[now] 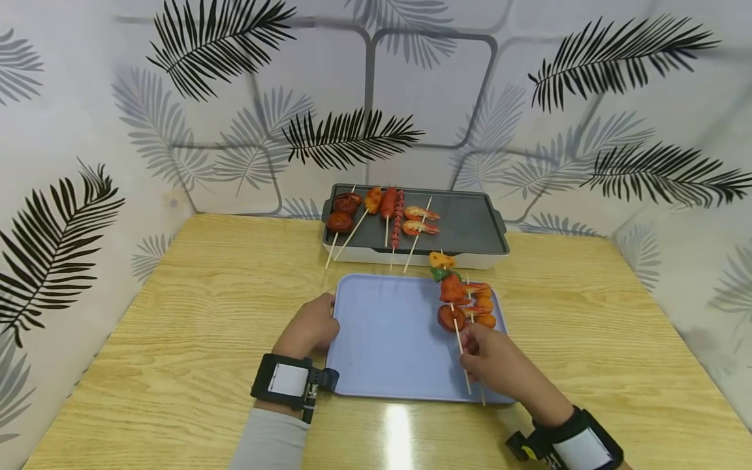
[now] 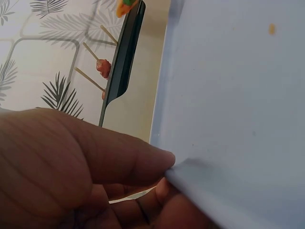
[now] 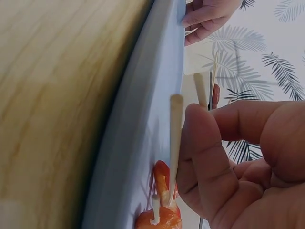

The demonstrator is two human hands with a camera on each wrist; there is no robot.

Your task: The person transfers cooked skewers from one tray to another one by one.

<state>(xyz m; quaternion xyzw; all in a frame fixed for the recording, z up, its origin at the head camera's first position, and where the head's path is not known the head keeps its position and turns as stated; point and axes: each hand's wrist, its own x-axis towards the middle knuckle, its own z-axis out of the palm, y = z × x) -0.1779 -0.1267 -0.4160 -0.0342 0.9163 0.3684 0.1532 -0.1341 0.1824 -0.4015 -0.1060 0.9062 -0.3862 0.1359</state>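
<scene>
Pale blue, one tray lies on the wooden table, its left rim pinched by the left hand. Over its right side the right hand grips one mixed skewer of at least four pieces, beside two shrimp and about three orange balls. Five other skewers rest on one dark griddle behind.

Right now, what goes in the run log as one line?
Left hand: grips left edge of tray | Right hand: holds skewer over tray's right side | Grill: carries other skewers, mostly toward its left
</scene>
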